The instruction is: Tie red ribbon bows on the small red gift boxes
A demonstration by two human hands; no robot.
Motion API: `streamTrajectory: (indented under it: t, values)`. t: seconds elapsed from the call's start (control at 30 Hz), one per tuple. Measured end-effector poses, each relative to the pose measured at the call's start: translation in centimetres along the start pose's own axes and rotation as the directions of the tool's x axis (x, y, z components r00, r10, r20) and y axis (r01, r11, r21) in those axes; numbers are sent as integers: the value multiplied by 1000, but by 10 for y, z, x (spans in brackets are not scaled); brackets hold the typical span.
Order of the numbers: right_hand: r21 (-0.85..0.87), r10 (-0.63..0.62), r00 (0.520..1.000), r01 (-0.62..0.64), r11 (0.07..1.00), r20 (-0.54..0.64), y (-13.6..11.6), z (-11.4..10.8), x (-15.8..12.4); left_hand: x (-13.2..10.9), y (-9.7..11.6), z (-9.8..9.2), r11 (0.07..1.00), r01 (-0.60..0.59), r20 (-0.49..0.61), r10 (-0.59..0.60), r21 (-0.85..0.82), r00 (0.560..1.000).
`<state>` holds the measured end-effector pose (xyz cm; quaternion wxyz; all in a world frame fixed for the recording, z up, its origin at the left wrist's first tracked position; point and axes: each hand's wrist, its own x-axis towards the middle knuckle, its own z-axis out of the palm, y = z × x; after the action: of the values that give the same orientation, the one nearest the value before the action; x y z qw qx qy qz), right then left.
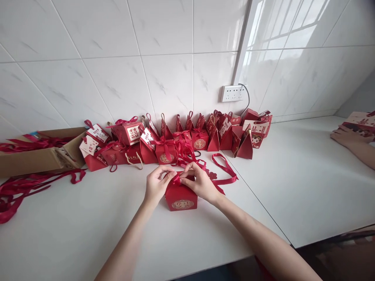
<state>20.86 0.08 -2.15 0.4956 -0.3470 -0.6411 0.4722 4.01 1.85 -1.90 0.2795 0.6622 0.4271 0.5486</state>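
Note:
A red gift box [182,198] with a gold emblem on its front stands upright on the white table, close in front of me. At its top is a red ribbon [176,179] gathered into a knot or bow. From the left, my left hand [158,183] pinches this ribbon between thumb and fingers. My right hand [199,182] grips the ribbon from the other side, fingers bent over the box top. Both hands partly cover the box's upper edges, so the exact shape of the knot is hidden. Behind the right hand lies a loose red ribbon [227,168] in a loop.
Several finished-looking red boxes [166,151] line the tiled wall. At the left, a cardboard box [32,162] holds ribbons, with more ribbons [17,195] lying before it. A power strip [233,93] is on the wall. Another person's hand [344,136] touches a printed box [359,123] at right.

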Motion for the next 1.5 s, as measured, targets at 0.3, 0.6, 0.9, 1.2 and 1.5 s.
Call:
streamTrajectory:
  t: [0.3,0.6,0.9,1.2,1.5]
  values:
    - [109,-4,1000,3,994,14,-3,4,-3,-4,-2,1,997,76,68,-74,-25,995]
    - [16,-24,995,25,1000,-99,-3,10,-6,-9,2,-15,997,70,269,-64,-14,961]
    - [-133,-116,983,97,986,-144,-6,8,-5,-13,15,-14,995,-26,296,-3,94,955]
    - [-219,-108,990,87,972,-87,-9,3,-6,-15,20,-7,995,103,322,-97,-2,942]
    - [-252,-110,992,92,963,-58,-8,-2,-7,-14,18,-8,992,120,351,-121,26,929]
